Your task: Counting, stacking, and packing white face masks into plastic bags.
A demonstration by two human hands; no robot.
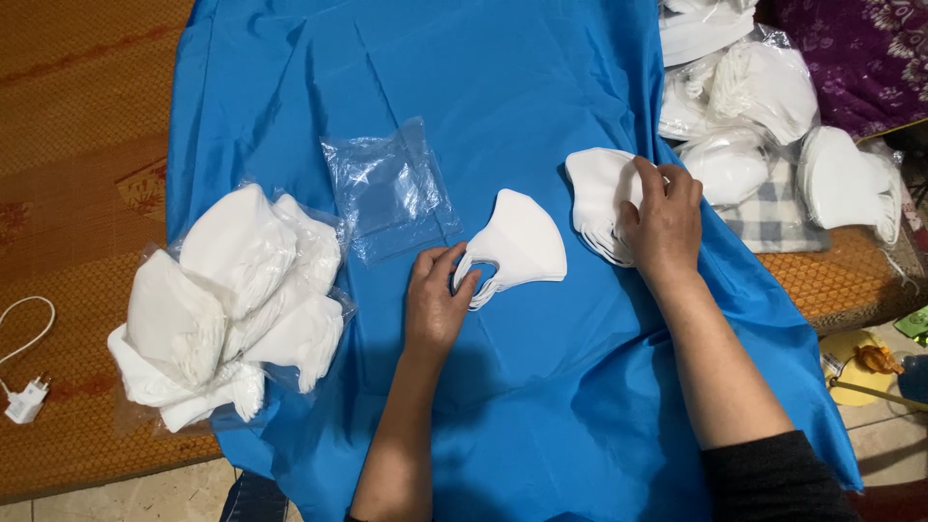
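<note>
On a blue cloth [541, 77] lies a small stack of folded white face masks [517, 242]. My left hand [437, 300] grips its lower left corner with thumb and fingers. To the right, my right hand [665, 217] rests on top of a second, fanned stack of white masks [597, 188], fingers pressing it down. A pile of empty clear plastic bags [391, 188] lies just above my left hand.
Bagged white masks [232, 300] are heaped at the left edge of the cloth. More bagged masks [773, 106] are piled at the upper right. A white charger with cable [24, 396] lies on the woven mat at far left.
</note>
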